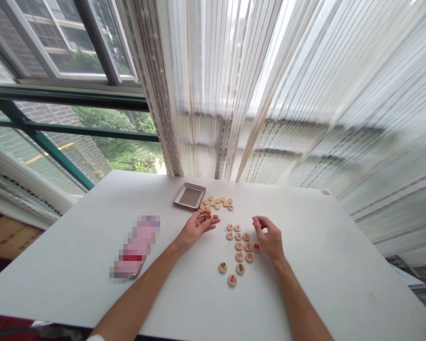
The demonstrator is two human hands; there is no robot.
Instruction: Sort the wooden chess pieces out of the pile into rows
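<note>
Round wooden game pieces with red or black characters (240, 246) lie face up in a loose group on the white table (92, 227). A second cluster of pieces, blank side up (217, 203), lies farther back beside a small square box lid (189, 196). My left hand (197, 226) is palm up with its fingers curled round a wooden piece, just left of the face-up group. My right hand (268, 237) hovers right of that group, fingers curled together; whether they hold anything is hidden.
A blurred pink object (137, 246) lies on the table's left half. Striped sheer curtains (305, 94) hang behind the far edge, with a window (67, 71) at the left. The table's right edge drops off near a radiator-like unit (415, 272).
</note>
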